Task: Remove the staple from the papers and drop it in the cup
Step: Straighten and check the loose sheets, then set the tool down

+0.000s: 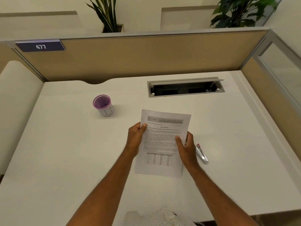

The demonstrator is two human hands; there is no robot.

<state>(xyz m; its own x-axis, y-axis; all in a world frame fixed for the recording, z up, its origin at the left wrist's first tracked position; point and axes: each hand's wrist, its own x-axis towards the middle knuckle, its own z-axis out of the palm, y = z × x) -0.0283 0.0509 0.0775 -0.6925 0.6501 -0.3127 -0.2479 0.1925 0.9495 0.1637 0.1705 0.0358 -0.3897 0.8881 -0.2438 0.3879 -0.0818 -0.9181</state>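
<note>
Both of my hands hold the printed papers point(162, 144) above the white desk point(65, 152). My left hand point(136, 137) grips the left edge with the thumb on the text. My right hand point(187, 147) grips the right edge the same way. A small staple mark shows near the sheet's top left corner. The purple-rimmed cup point(103, 105) stands upright to the far left of the papers, with small bits inside. A metal staple remover point(201, 153) lies on the desk just right of my right hand.
An open cable tray point(185, 88) is sunk into the desk behind the papers. Beige partition walls point(146, 57) close off the back and right sides. A "477" sign point(40, 46) and plants sit on top of the partition.
</note>
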